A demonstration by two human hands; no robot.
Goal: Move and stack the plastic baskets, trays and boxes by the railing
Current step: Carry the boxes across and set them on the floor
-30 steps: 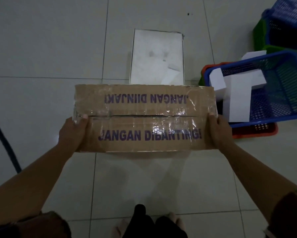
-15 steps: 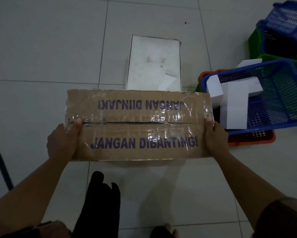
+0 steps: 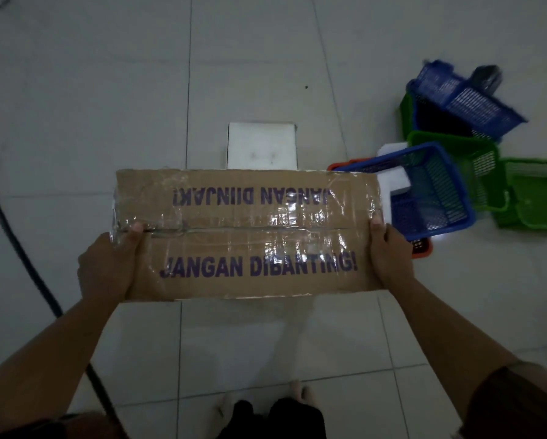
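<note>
A taped brown cardboard box (image 3: 247, 236) printed "JANGAN DIBANTING!" hangs in the air above the tiled floor. My left hand (image 3: 107, 267) grips its left end and my right hand (image 3: 391, 255) grips its right end. Just beyond the box a white flat box (image 3: 262, 145) lies on the floor, its near edge hidden. To the right sit a blue basket (image 3: 433, 191) holding white foam pieces (image 3: 395, 182), over an orange tray (image 3: 421, 248), with green baskets (image 3: 532, 198) and another blue basket (image 3: 465, 103) behind.
A black cable (image 3: 22, 248) runs down the floor on the left. My feet (image 3: 266, 403) stand on pale tiles at the bottom edge. Bare tiled floor stretches across the far and left side.
The box stays gripped in both hands while I step back; the white box and baskets have drawn further off, and more green baskets have come into view on the right.
</note>
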